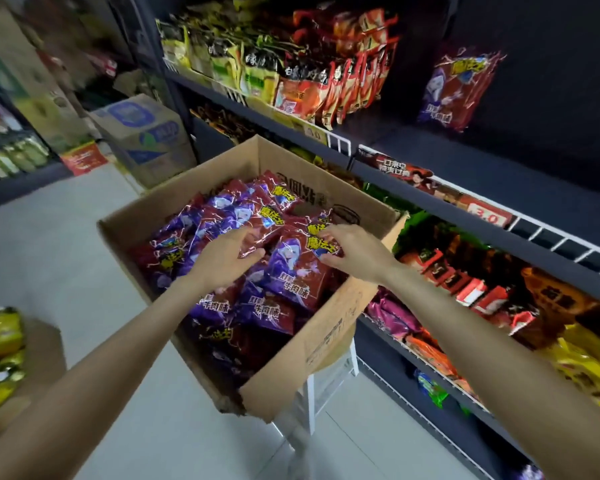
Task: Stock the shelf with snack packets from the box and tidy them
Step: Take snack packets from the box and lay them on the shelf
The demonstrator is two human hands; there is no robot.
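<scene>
Open cardboard box (329, 336) filled with glossy red-and-purple snack packets (222, 306). Left hand (222, 259) and right hand (350, 249), fingers curled, each pinching a packet inside the box. One matching packet (459, 88) stands alone on the dark upper shelf (499, 161) beyond

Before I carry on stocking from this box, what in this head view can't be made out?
- Cardboard box: how deep the snack packets go, hidden by the top layer.
- Left hand, right hand: whether either actually grips a packet; motion blur.
- Shelf price tags: mostly blurred.
- Lower shelves: cut off by the right edge.
</scene>
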